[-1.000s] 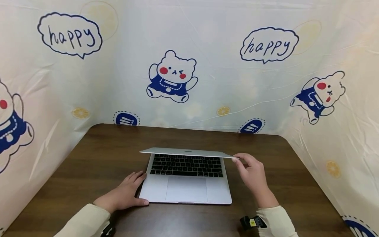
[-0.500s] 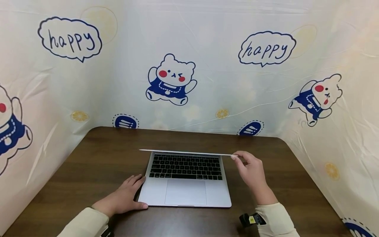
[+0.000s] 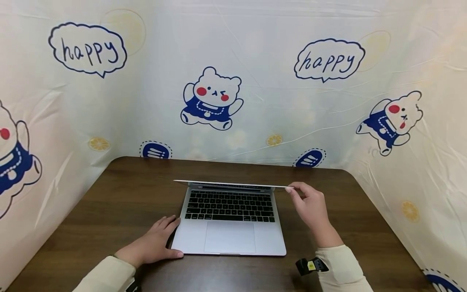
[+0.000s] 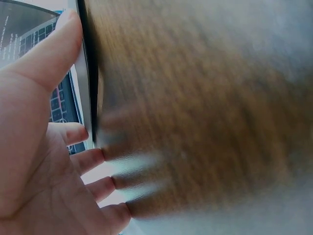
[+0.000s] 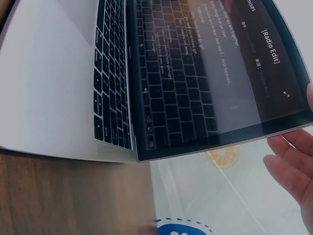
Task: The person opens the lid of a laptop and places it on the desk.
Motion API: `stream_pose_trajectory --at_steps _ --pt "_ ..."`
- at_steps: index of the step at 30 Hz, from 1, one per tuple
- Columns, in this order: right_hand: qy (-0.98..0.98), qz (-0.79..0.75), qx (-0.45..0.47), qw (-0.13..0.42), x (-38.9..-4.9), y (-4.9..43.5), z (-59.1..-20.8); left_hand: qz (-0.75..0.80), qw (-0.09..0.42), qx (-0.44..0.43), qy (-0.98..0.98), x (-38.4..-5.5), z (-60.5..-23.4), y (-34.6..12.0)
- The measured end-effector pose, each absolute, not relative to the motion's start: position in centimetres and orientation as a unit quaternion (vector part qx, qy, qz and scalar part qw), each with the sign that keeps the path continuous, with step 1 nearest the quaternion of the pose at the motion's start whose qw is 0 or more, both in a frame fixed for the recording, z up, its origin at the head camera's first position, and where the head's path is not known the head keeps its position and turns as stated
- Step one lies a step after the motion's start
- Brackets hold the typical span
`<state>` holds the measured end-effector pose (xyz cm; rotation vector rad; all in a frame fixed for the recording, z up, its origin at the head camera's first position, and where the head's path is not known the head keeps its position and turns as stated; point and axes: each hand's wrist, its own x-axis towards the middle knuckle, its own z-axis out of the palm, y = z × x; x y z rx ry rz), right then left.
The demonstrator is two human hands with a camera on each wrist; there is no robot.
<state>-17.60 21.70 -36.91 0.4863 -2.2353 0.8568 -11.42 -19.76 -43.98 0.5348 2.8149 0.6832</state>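
A silver laptop [image 3: 230,237] sits on a dark wood-grain table [image 3: 120,190], its front edge toward the person and its lid [image 5: 220,88] partly raised, the black keyboard [image 3: 230,205] and wide trackpad [image 3: 230,236] exposed. The right hand [image 3: 310,207] pinches the lid's upper right corner between thumb and fingers. The left hand [image 3: 151,243] lies at the base's left side, fingers extended with gaps between them, fingertips at the side edge and thumb reaching the front left corner; the left wrist view is blurred, so how firmly they press is hard to tell. In the right wrist view the screen [image 5: 274,73] is lit, showing lines of text, "[Radio Edit]" among them, and a reflection of the keys. Behind the table hangs a pale backdrop [image 3: 270,109] printed with bears, orange slices and "happy" bubbles.
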Motion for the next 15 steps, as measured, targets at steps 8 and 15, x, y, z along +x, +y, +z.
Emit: stream_pose_trajectory --at_steps 8,15 --pt "-0.866 0.328 0.182 0.33 -17.86 21.77 -36.62 0.233 0.095 0.181 0.951 -11.42 -44.12 -19.74" --pt "-0.866 0.329 0.179 0.332 -18.22 21.73 -36.29 0.243 0.103 0.169 0.95 -11.67 -44.75 -19.97"
